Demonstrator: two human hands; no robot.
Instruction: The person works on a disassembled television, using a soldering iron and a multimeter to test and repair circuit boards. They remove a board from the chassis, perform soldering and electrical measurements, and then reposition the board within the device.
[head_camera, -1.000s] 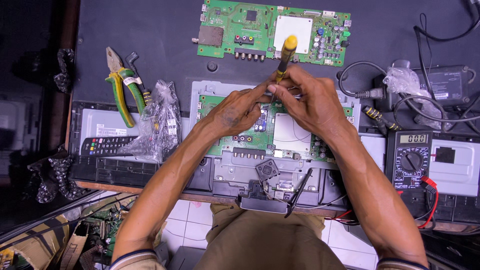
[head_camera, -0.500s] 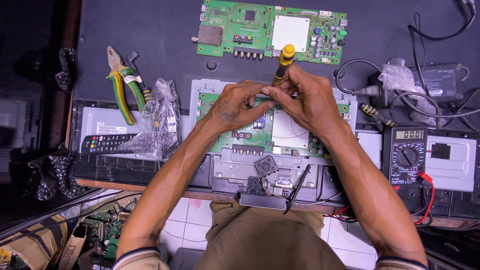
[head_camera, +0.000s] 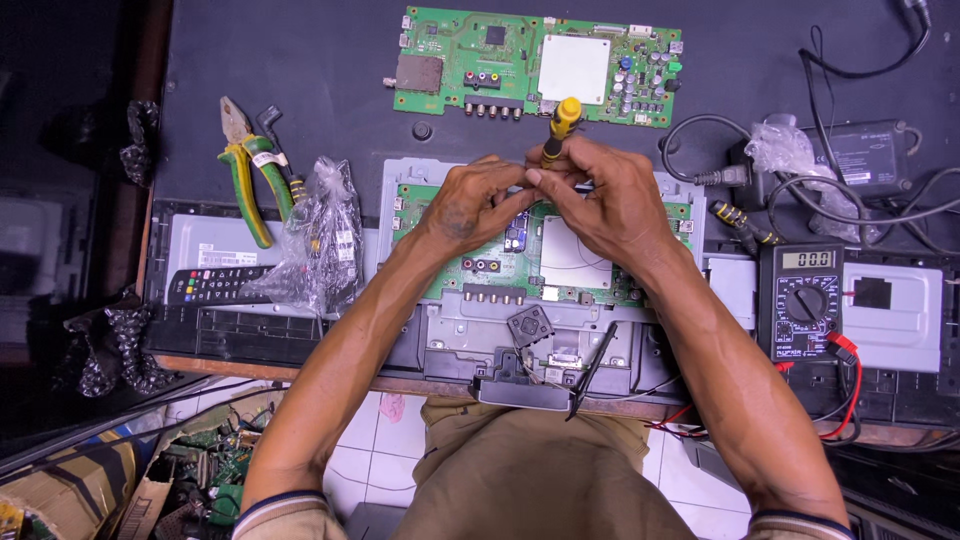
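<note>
My right hand (head_camera: 605, 200) grips a screwdriver with a yellow and black handle (head_camera: 562, 125), its tip down at the top edge of a green circuit board (head_camera: 560, 255) that sits in a grey metal chassis (head_camera: 450, 330). My left hand (head_camera: 470, 200) rests on the same board, its fingertips pinched at the screwdriver's shaft beside my right fingers. The tip itself is hidden by my fingers.
A second green circuit board (head_camera: 530, 65) lies at the far edge. Green-handled pliers (head_camera: 245, 175), a crumpled clear plastic bag (head_camera: 315, 235) and a black remote (head_camera: 215, 283) lie left. A multimeter (head_camera: 800, 300) with red and black leads, and a black power adapter (head_camera: 860, 155), lie right.
Both hands stay at the board's top edge; the screwdriver handle has turned slightly and stands a little more upright.
</note>
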